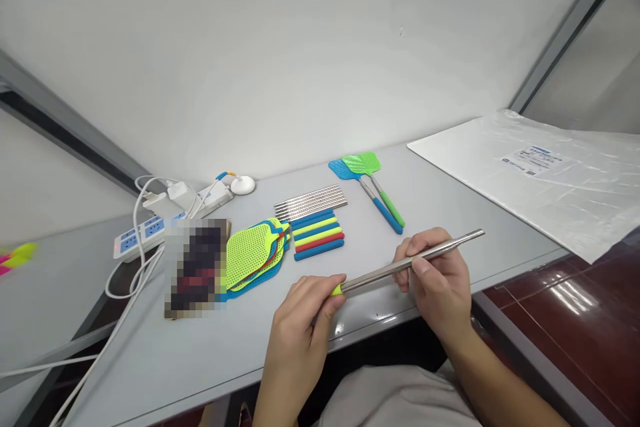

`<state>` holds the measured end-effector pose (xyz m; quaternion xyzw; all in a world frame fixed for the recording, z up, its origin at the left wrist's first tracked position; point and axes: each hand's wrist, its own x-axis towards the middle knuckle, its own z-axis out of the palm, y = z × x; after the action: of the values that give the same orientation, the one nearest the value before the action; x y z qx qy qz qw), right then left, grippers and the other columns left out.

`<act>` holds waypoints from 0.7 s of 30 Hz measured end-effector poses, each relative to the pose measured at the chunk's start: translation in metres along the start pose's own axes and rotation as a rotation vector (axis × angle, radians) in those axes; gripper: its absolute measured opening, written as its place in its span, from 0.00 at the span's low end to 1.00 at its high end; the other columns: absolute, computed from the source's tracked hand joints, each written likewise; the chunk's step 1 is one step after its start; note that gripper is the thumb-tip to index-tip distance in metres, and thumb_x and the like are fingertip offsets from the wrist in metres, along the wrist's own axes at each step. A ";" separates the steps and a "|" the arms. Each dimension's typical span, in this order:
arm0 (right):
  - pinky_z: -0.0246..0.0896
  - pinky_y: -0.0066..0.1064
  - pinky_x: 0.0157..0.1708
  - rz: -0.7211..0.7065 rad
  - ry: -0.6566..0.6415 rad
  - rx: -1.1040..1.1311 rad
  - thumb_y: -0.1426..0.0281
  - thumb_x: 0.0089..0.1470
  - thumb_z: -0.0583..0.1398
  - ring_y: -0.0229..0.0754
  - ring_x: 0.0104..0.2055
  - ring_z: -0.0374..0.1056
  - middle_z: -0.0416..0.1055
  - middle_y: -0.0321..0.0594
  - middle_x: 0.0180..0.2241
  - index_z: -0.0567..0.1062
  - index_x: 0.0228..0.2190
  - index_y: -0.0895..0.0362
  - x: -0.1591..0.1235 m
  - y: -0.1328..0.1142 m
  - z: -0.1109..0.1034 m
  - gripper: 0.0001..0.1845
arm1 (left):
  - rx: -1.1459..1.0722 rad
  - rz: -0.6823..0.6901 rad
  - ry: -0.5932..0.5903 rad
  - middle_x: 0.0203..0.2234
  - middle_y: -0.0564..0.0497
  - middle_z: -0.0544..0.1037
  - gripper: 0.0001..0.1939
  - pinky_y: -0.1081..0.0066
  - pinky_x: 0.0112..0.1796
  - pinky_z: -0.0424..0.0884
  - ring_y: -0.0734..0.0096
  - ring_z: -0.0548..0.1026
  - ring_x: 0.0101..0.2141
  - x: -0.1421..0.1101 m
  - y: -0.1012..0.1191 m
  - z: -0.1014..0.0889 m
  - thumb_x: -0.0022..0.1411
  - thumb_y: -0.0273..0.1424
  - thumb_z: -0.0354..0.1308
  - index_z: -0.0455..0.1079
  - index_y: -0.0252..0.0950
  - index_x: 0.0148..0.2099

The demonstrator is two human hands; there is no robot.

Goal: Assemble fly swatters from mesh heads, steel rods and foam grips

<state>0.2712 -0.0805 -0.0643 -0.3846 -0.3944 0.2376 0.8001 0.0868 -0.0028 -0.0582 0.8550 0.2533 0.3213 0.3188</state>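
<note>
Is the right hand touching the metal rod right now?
Touching. The head view shows the right hand with thumb and fingers closed around the metal rod near its middle, while the left hand grips the yellow-green handle at its end.

Bare table [450, 213] btwn swatters [373, 190] and plastic sheet [540, 173] — passable; colored handles [318, 235] block left-centre.

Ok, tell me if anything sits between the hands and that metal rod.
Nothing visible does. The left hand grips the yellow-green handle end and the right hand pinches the metal rod near its middle. The rod is lifted above the table, apart from the loose handles and swatter heads.
</note>
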 end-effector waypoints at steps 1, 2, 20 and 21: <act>0.56 0.26 0.22 0.010 0.000 -0.023 0.71 0.61 0.57 0.33 0.22 0.61 0.65 0.30 0.23 0.69 0.36 0.53 -0.001 0.000 -0.001 0.01 | 0.002 0.014 -0.002 0.39 0.51 0.77 0.11 0.69 0.40 0.68 0.68 0.73 0.40 0.000 0.000 0.000 0.69 0.27 0.54 0.72 0.42 0.51; 0.57 0.27 0.22 0.022 -0.013 -0.067 0.71 0.61 0.58 0.33 0.22 0.62 0.65 0.30 0.24 0.69 0.36 0.53 -0.002 0.000 -0.001 0.01 | 0.004 0.029 -0.009 0.39 0.51 0.77 0.12 0.69 0.40 0.68 0.68 0.73 0.40 0.000 0.001 0.001 0.69 0.26 0.54 0.72 0.42 0.51; 0.56 0.34 0.27 -0.009 -0.179 0.104 0.65 0.67 0.50 0.37 0.24 0.57 0.58 0.33 0.23 0.72 0.33 0.52 0.013 -0.052 0.048 0.14 | -0.288 -0.093 -0.069 0.36 0.51 0.73 0.06 0.68 0.43 0.69 0.69 0.71 0.38 0.025 0.045 0.024 0.71 0.29 0.47 0.65 0.39 0.41; 0.54 0.33 0.25 -0.016 -0.176 0.093 0.64 0.67 0.50 0.37 0.24 0.55 0.58 0.33 0.22 0.72 0.30 0.53 0.014 -0.052 0.053 0.16 | -0.301 -0.103 -0.078 0.36 0.51 0.73 0.06 0.68 0.43 0.70 0.68 0.71 0.38 0.026 0.047 0.024 0.71 0.29 0.47 0.65 0.39 0.40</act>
<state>0.2406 -0.0794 0.0047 -0.3216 -0.4548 0.2821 0.7811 0.1317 -0.0263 -0.0287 0.7953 0.2335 0.3053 0.4688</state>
